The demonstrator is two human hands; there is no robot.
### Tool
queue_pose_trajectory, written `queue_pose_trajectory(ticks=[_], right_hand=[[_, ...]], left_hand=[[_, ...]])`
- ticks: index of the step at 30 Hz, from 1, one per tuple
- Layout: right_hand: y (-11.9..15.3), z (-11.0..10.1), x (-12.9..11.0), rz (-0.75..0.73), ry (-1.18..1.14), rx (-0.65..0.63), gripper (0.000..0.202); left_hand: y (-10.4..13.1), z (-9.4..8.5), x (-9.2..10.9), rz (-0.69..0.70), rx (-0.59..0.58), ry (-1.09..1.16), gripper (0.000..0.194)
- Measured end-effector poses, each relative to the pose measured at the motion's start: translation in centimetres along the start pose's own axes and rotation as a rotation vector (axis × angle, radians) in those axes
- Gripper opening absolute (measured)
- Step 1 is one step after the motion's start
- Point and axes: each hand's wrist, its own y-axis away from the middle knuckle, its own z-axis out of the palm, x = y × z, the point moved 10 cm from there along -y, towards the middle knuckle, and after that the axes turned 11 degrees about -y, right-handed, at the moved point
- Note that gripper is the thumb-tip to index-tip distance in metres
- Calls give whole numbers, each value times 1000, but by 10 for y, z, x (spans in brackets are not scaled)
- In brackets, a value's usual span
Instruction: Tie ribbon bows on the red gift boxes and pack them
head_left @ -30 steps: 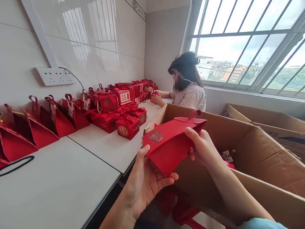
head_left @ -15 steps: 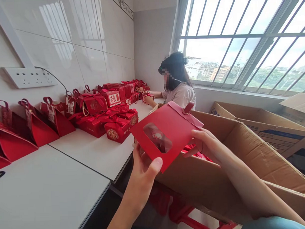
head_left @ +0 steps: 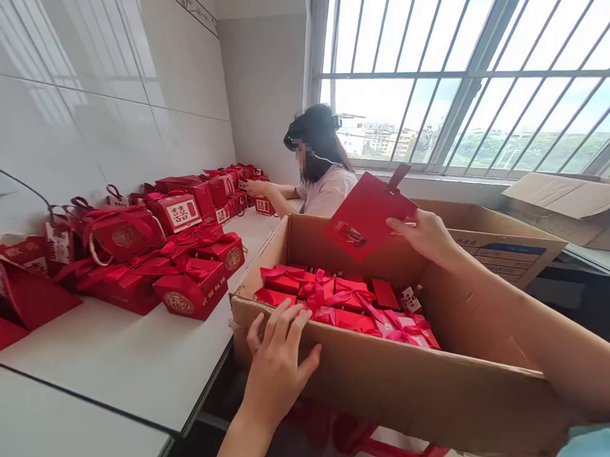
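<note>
One red bag (head_left: 370, 211) is above the carton (head_left: 415, 381), its edge grasped by the right fingers (head_left: 408, 229); the left fingers (head_left: 278, 328), spread and empty, rest at the carton's near rim. Such a one-sided pinch could slip, dropping the bag onto the ribboned boxes (head_left: 352, 320) inside.

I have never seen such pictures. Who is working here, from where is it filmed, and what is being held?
There is no machine: you see one person's bare hands, filmed by a camera worn on the head, looking forward and down. The right hand holds up a red carton. Lower in the picture is an open cardboard box containing red boxes with ribbons; the left hand is open at its near rim. On the white table are more red boxes. Beyond, another person is at that table.
</note>
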Motion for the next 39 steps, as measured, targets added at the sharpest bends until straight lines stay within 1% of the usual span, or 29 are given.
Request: queue_pose_trajectory(ticks=[2,4,6,8,9,11,14,16,19,23,26,29,31,33,35,37,39], right_hand=[[-7,3,25,41,130,-13,26],[-9,7,42,70,311,-71,26],[-8,13,54,75,574,-195,29],[-5,16,66,81,767,-313,31],[-5,15,73,95,805,-344,30],[-5,9,85,137,835,-362,28],[-2,3,101,188,878,-397,32],[2,2,106,211,913,-423,37],[9,5,101,231,950,-423,43],[11,24,85,170,856,-421,43],[-4,45,66,63,842,-400,38],[-30,77,39,-33,825,-367,39],[-45,106,23,-50,727,-374,40],[-53,146,13,-46,611,-453,39],[-56,185,3,-68,552,-497,37],[-55,217,0,-68,518,-510,37],[-49,244,4,-35,482,-530,37]], left_hand=[[-1,-2,0,15,41,5,25],[-1,-4,-1,21,80,20,23],[0,-3,-3,42,113,16,24],[3,0,-1,104,142,-12,27],[5,3,0,133,153,-26,28],[8,8,-1,166,173,-44,30],[13,13,-5,163,199,-39,33],[16,15,-5,170,213,-25,37],[18,16,-5,161,227,-14,38],[17,14,-5,130,228,-12,37],[13,12,-2,125,204,-11,38],[8,9,0,102,179,-4,38],[6,5,-1,43,192,30,35],[5,1,-4,-32,226,84,30],[6,0,-5,-89,246,130,27],[7,2,-5,-109,236,161,29],[10,5,-6,-126,219,183,33]])
